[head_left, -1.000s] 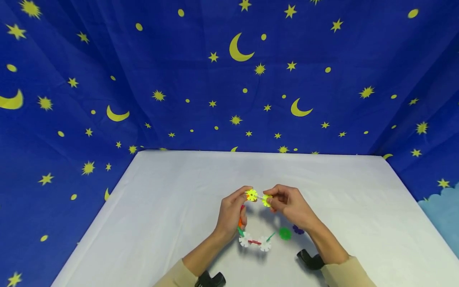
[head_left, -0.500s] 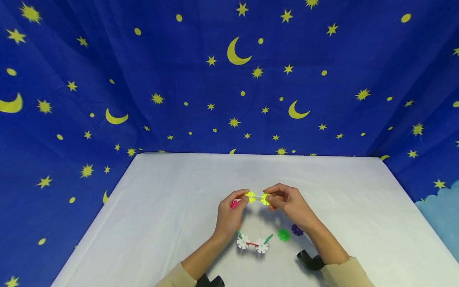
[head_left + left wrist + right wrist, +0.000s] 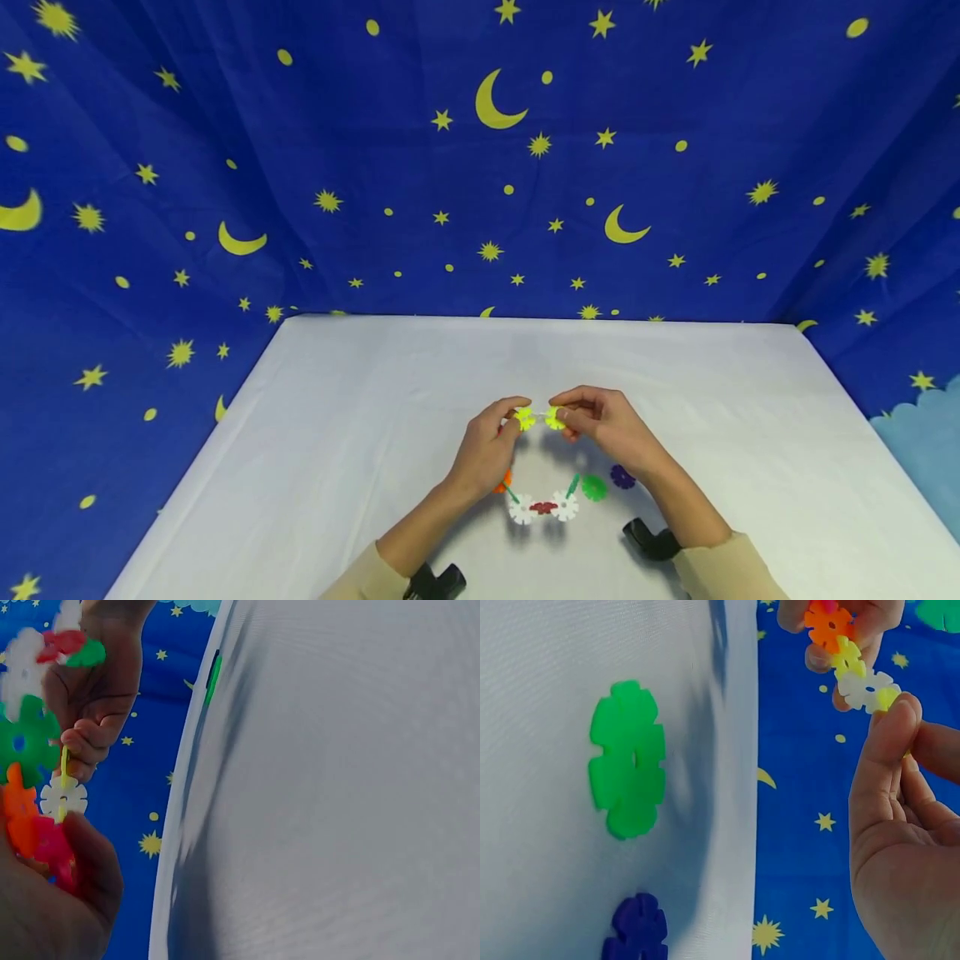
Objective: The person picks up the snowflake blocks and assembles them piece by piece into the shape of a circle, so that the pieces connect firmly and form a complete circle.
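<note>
Up over the white table, my left hand (image 3: 482, 452) pinches a yellow notched snowflake disc (image 3: 526, 418) between thumb and fingertips. My right hand (image 3: 611, 427) pinches another yellow disc (image 3: 554, 417). A white disc (image 3: 868, 690) links the two, slotted edge to edge. From the left hand the linked chain curves down through a pink disc (image 3: 54, 847), an orange disc (image 3: 21, 817) and a green disc (image 3: 28, 742). Two white discs (image 3: 522, 509) joined by a red disc (image 3: 543, 507) come after, then a green end disc (image 3: 573, 485). My left palm hides part of the chain.
A loose green disc (image 3: 594, 488) and a purple disc (image 3: 622, 477) lie on the white table (image 3: 360, 467), left of my right forearm. Black wrist devices (image 3: 651, 540) are by both forearms. A blue curtain (image 3: 420, 167) with stars and moons surrounds the table.
The two yellow discs have drawn slightly closer together between my hands. The hanging chain has swung and turned, its white discs moving a little right. Both hands keep their pinch.
</note>
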`<state>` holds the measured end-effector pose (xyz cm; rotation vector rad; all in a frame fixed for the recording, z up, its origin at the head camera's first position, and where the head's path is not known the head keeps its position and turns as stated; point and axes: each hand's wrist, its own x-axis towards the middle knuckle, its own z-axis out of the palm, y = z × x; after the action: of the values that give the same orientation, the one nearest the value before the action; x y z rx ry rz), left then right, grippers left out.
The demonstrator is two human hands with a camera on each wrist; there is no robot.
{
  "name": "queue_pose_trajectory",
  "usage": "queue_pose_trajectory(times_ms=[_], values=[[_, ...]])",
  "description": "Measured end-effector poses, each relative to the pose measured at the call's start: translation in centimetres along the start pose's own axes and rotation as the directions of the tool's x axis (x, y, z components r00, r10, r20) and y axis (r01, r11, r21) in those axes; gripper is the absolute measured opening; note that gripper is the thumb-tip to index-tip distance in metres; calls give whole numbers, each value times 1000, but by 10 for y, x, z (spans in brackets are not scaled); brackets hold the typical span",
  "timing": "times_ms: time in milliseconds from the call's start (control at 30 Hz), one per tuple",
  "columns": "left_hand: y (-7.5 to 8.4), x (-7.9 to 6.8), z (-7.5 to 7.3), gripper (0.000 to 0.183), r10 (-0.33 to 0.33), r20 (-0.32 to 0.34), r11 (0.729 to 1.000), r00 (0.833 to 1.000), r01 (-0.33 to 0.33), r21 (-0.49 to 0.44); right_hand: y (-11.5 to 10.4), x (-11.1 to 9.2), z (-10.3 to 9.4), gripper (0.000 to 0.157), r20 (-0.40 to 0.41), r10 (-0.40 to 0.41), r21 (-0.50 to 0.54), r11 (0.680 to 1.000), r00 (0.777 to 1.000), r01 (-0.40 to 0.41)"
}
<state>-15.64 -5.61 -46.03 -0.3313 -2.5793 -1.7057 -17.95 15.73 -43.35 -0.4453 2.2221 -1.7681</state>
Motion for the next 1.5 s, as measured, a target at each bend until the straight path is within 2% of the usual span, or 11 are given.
queue_pose_trajectory(times_ms=[100,233,433,533,667,867,1000,1133,1267,1400,1500], values=[[-1,0,-1,33,-27,54,998,998,30,-50,0,1,-1,32,17,1,-13,1000,1000,-1],[-3,1,0,26,-56,102,990,993,69,-125,0,1,-2,36,33,8,-29,1000,999,-7],[-5,0,1,24,-59,125,981,990,81,-178,1,1,-4,40,71,-5,-10,1000,997,5],[-5,0,1,24,-56,119,981,991,76,-176,2,1,-5,36,88,-13,-11,1000,996,14],[-6,1,0,27,-51,76,989,996,61,-133,2,1,-9,31,112,-6,-31,999,994,9],[-8,1,0,30,-56,31,994,998,58,-90,2,-1,-18,30,167,24,-184,983,986,7],[-7,1,0,30,-47,22,995,999,49,-85,6,-2,-24,22,254,36,-310,950,967,46],[-8,2,-1,28,-33,21,997,999,34,-71,12,-3,-31,15,354,55,-358,930,934,81],[-9,3,-2,28,-14,9,999,1000,14,-40,16,-6,-36,20,429,103,-365,928,898,68],[-9,3,-3,28,-2,-19,1000,1000,1,-4,18,-8,-39,30,465,107,-402,910,879,102],[-10,3,-3,28,0,-29,1000,1000,0,4,20,-8,-39,33,479,105,-455,879,871,144]])
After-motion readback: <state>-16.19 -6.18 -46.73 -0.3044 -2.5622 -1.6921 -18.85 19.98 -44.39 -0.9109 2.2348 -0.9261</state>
